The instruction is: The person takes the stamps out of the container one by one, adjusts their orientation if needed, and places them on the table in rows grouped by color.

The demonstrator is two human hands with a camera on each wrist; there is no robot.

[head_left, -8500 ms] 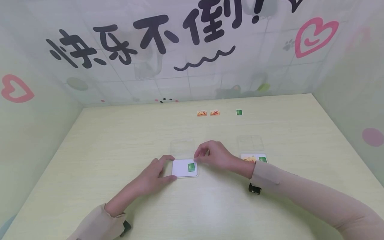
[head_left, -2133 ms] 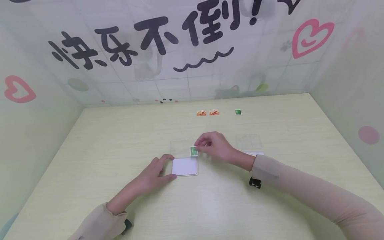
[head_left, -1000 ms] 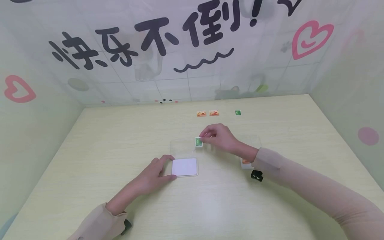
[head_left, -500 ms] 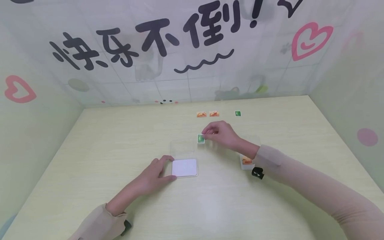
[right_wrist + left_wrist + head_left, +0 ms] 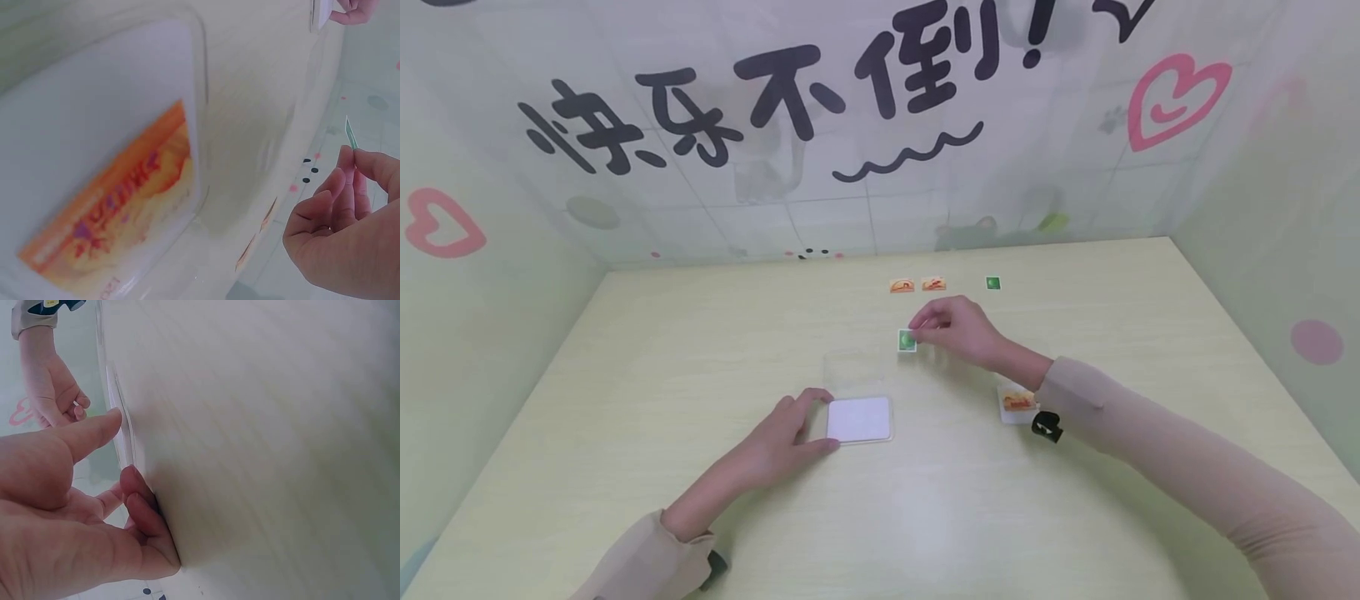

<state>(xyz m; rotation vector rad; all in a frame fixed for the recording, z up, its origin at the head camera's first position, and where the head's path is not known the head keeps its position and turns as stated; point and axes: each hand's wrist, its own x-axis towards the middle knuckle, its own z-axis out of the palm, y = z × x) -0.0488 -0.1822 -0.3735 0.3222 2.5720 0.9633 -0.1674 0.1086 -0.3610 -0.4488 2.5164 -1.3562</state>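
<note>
In the head view my left hand (image 5: 775,446) holds a small clear plastic case (image 5: 860,420) by its left corners, with thumb and index finger on opposite edges. A plain white card lies inside, and the transparent lid (image 5: 853,371) is folded back behind it. My right hand (image 5: 962,333) pinches a green stamp (image 5: 907,340) with a white border between thumb and index finger, raised above the table, behind and right of the case. The right wrist view shows this stamp (image 5: 350,132) almost edge-on. The left wrist view shows the left hand (image 5: 94,506) beside the case's edge.
A second case (image 5: 1017,417) with an orange stamp (image 5: 1018,402) on white card stands to the right, partly behind my right forearm. Two orange stamps (image 5: 902,286) and another green stamp (image 5: 993,283) lie near the back wall (image 5: 722,225) of the table.
Earlier, the green stamp lay on the white card in the left case. My right hand has lifted it off and carried it back and to the right. The left hand stays put.
</note>
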